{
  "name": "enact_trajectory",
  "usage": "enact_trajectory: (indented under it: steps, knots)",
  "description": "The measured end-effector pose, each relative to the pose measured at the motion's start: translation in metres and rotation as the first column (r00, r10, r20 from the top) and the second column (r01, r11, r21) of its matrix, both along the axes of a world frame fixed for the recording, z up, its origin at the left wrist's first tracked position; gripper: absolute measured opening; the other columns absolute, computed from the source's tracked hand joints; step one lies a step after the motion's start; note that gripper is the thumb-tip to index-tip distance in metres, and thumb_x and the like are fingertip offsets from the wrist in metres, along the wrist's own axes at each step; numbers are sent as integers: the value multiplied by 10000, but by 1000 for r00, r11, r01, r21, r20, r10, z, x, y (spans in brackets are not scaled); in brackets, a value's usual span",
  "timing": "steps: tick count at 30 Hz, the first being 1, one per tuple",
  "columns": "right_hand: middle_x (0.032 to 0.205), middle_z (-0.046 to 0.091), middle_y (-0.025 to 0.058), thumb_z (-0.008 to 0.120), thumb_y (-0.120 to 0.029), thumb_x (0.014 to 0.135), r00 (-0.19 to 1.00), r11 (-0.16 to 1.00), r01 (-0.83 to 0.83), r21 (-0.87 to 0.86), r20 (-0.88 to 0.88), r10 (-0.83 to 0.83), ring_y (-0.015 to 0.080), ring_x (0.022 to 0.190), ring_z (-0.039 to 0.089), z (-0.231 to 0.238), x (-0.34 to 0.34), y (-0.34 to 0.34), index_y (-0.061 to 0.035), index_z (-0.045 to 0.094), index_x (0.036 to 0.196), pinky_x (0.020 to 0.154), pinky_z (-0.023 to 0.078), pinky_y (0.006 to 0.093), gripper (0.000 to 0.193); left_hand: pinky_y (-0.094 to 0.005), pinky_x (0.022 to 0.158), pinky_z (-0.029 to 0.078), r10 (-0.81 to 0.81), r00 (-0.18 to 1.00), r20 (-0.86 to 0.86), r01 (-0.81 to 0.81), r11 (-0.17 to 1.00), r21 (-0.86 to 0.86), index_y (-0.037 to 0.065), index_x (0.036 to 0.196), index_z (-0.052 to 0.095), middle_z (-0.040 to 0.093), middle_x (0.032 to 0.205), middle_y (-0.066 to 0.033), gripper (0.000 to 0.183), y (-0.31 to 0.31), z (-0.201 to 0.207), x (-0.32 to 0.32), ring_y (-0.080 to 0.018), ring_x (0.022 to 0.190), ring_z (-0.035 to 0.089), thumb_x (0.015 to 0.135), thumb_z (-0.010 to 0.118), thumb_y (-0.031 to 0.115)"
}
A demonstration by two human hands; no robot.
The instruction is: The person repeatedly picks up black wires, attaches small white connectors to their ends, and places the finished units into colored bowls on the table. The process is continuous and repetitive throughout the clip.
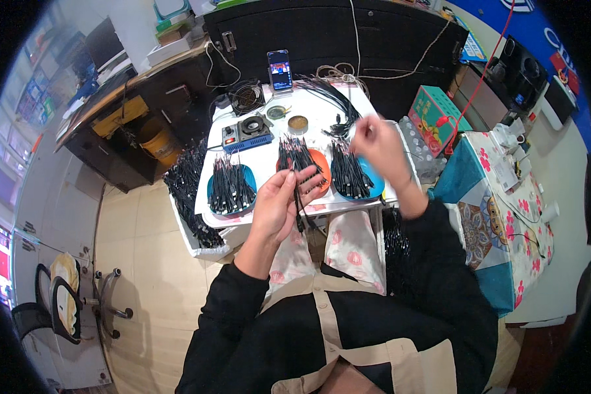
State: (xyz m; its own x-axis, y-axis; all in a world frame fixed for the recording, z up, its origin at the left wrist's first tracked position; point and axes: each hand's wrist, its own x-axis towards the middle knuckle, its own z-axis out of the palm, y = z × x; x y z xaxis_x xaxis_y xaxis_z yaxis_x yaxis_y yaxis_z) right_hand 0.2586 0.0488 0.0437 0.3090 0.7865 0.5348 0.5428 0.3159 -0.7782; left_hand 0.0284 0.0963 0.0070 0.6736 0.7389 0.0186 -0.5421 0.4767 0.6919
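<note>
Head view, and from where I stand I see a seated person working at a small white table (243,133), the two hands apart from each other. The left hand (279,200) is palm up in front of the orange tray (323,159), its thumb and forefinger pinched on a slim black cable (299,209) that hangs down past the fingers near the table's front edge. The right hand (379,150) is raised over the right side of the table, beside the right cable bundle (350,176); it is blurred, and I cannot tell whether its fingers grip anything.

That bundle of black leads lies in the right blue tray (377,186). Another, the middle cable bundle (295,154), rests in the orange tray, just beyond the left hand, and the left cable bundle (230,187) fills the left blue tray (251,177). Behind the trays sit a blue-fronted heating unit (248,136) with a round black top, a round tin (297,124) and a small black fan (247,97). Loose black cables (331,94) spread across the far right of the table, and a phone (280,71) stands upright at the back. To the left, below table height, a white box (210,253) brims with more dark cables (189,184).
</note>
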Motion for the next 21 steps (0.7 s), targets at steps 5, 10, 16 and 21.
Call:
enact_trajectory:
  steps: [5, 10, 16, 21]
  knots:
    - [778, 501, 83, 638, -36, 765, 987, 992, -86, -91, 126, 97, 175, 636, 568, -59, -108, -90, -11, 535, 840, 575, 469, 301, 129, -440, 895, 552, -5, 999, 50, 7, 999, -49, -34, 988, 529, 553, 1221, -248, 220, 27, 10, 12, -364, 1113, 585, 1011, 400, 143]
    - [790, 506, 122, 622, -39, 768, 985, 947, -145, -288, 45, 164, 279, 687, 574, -110, -138, -118, -8, 531, 833, 606, 480, 340, 117, -238, 578, 471, 185, 982, 36, -187, 978, 91, 4, 945, 538, 606, 1158, -157, 179, 35, 21, -4, -148, 689, 584, 1005, 441, 142]
    - [871, 614, 68, 632, -75, 831, 970, 900, -240, -363, -135, 204, 131, 689, 576, -96, -93, -94, 9, 594, 957, 631, 485, 264, 156, -212, 548, 361, 74, 997, 2, -73, 978, 196, 33, 906, 502, 579, 1054, -138, 136, -14, 8, -28, -80, 568, 426, 992, 458, 129]
    - [900, 639, 40, 618, -119, 910, 731, 916, -393, -76, -631, 261, 62, 756, 573, -37, -64, -47, 7, 614, 1057, 620, 440, 182, 194, -200, 553, 374, -90, 996, 25, 85, 983, 160, -10, 904, 530, 604, 1069, -164, 172, -41, -2, -33, -90, 581, 432, 989, 466, 125]
